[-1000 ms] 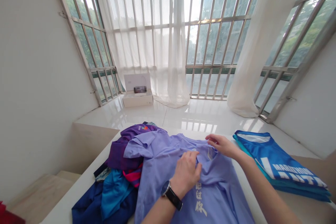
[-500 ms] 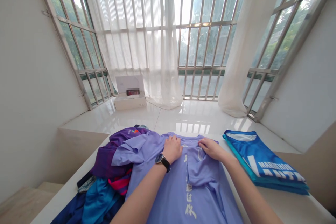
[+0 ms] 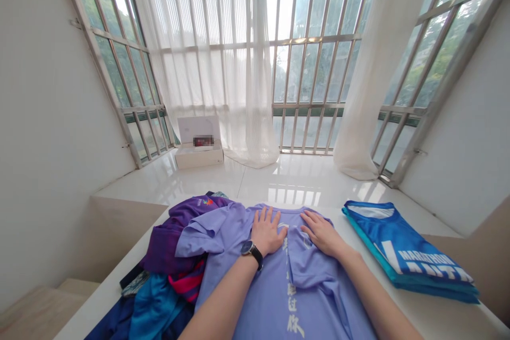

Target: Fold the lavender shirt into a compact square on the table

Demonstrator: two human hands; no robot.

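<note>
Both hands lie flat with fingers spread, gripping nothing, on the lilac shirt [image 3: 279,281] spread down the middle of the white table [image 3: 430,313]: the left hand [image 3: 268,229], a watch [image 3: 251,249] on its wrist, and the right hand [image 3: 322,232] press side by side near the collar at the table's far edge. Toward the left edge a loose heap of clothes [image 3: 167,276] in purple, teal and navy touches the shirt's sleeve, and toward the right edge a folded blue shirt [image 3: 410,255] lies apart from it, bare tabletop between them. Beyond the far edge the glossy white floor [image 3: 279,180] runs open to the barred windows and curtains [image 3: 239,64], where an open white box [image 3: 199,143] stands at the left, its contents too small to tell.
</note>
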